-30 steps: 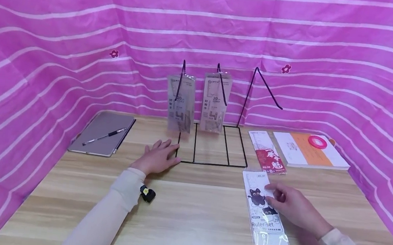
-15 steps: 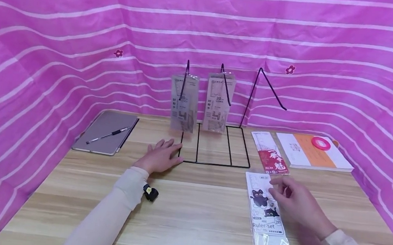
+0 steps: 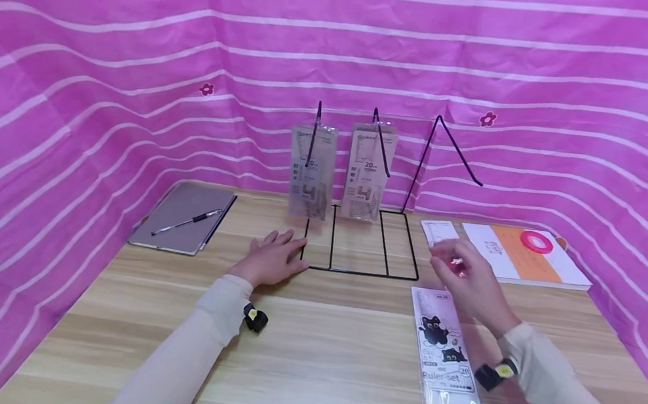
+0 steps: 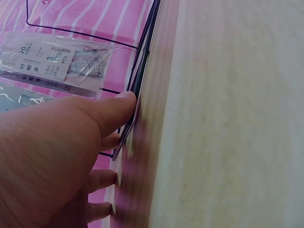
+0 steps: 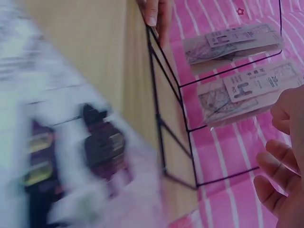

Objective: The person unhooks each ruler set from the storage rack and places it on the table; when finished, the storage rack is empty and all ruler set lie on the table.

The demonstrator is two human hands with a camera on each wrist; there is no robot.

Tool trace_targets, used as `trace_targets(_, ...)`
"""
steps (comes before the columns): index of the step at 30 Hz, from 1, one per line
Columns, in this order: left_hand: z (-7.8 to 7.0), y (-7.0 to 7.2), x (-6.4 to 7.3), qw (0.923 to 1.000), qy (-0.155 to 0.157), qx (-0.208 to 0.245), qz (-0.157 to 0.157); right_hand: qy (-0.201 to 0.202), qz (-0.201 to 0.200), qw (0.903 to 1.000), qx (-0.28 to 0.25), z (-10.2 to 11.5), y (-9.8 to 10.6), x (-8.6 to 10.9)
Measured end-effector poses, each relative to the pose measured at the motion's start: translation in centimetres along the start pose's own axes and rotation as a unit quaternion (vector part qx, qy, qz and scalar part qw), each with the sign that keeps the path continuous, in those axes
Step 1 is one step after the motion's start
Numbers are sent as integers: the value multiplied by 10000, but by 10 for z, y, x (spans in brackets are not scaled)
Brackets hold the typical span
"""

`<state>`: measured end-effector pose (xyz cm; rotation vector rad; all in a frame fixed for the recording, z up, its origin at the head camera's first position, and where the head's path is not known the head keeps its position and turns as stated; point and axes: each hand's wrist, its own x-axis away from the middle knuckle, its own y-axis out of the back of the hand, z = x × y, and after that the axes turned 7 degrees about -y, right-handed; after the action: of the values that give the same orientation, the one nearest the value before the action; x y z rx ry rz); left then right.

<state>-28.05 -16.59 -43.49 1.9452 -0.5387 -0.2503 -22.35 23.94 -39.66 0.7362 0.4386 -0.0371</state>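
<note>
My left hand (image 3: 271, 263) lies on the table with its fingers spread, touching the front left corner of a black wire display rack (image 3: 372, 274). Two hooks carry grey ruler set packets (image 3: 318, 191); the third, at right, carries none. My right hand (image 3: 472, 283), fingers loosely bent and holding nothing, is over a red and white ruler set packet (image 3: 436, 231), hiding most of it. Nearer to me lies a white ruler set packet (image 3: 445, 330) printed with black cats. In the right wrist view the cat packet (image 5: 137, 142) looms blurred beside the bent fingers (image 5: 280, 171).
At the back left lies a grey tablet-like case (image 3: 178, 203) with a black pen (image 3: 187, 222) on it. A white and orange book (image 3: 494, 246) at the back right bears a pink tape roll (image 3: 536, 242). Striped pink cloth (image 3: 354, 27) surrounds the table.
My right hand has moved from the edge of the cat packet, away from me, to above the red and white packet. The left hand stays at the rack. The view has turned slightly left.
</note>
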Motion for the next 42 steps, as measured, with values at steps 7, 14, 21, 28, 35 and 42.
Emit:
trace_targets(7, -1, 1, -1, 10000, 30, -24, 47, 0, 658, 9976, 191, 13, -22, -56)
trace_targets(14, 1, -5, 0, 10000, 89, -27, 22, -134, 1175, 9920, -452, 24, -54, -102)
trace_targets(21, 1, -11, 1, 10000, 56, -6, 1, -427, 950, 9927, -602, 38, -71, -120)
trace_targets(28, 0, -6, -1, 9999, 53, -54, -82, 44, 49, 9960, -890, 44, -74, -119)
trace_targets(35, -3, -4, -1, 10000, 36, 3, -80, 572, -134, 9929, -1032, 52, -59, -95)
trace_targets(42, 0, -5, 2, 10000, 68, -28, -60, 377, -16, 9956, -862, 60, -38, -57)
